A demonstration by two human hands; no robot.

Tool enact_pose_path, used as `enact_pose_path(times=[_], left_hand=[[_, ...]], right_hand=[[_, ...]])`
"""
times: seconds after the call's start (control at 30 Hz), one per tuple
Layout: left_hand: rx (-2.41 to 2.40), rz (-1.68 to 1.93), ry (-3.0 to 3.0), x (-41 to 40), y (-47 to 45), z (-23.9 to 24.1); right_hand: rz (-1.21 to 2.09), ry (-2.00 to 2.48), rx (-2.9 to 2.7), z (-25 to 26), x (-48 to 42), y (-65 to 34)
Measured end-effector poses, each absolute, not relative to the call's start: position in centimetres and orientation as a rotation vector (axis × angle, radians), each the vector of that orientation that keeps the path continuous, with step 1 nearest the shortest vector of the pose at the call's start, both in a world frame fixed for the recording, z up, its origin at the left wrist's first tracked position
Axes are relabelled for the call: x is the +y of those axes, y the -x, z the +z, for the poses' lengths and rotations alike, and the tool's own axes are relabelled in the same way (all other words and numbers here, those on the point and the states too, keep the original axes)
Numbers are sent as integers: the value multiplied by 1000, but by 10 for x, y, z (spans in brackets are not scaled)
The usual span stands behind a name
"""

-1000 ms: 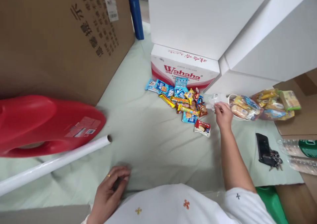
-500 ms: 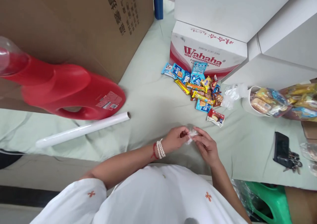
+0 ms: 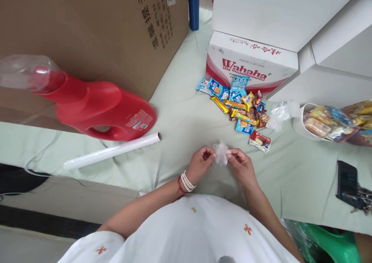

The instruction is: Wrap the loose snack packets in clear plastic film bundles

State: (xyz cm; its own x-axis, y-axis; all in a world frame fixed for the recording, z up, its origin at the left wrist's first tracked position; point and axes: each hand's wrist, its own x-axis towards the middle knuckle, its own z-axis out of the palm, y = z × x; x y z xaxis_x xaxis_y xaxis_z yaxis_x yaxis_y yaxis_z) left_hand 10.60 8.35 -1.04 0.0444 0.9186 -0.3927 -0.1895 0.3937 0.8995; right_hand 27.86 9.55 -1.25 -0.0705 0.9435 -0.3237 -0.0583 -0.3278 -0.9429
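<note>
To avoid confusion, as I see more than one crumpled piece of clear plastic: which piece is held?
The clear piece pinched between the left hand and the right hand; the plastic beside the snack pile lies farther right, untouched.

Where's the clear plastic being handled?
In the head view, the clear plastic is held between the left hand and right hand, just right of and below centre, near the red-and-white packet.

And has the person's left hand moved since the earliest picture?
Yes: the left hand has moved rightward and closer to the Wahaha carton.
</note>
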Motion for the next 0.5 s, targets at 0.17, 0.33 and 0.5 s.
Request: enact_pose_path(times=[0.17,0.33,0.5], left_hand=[[1195,939,-791,84,-105,-15],[1231,969,-796,94,-86,-17],[1202,991,-849,89,-73,-16]], right_hand=[[1573,1387,-1144,-5,92,-293],[1371,1520,-1132,-4,98,-332],[998,1702,-1099,1,103,-360]])
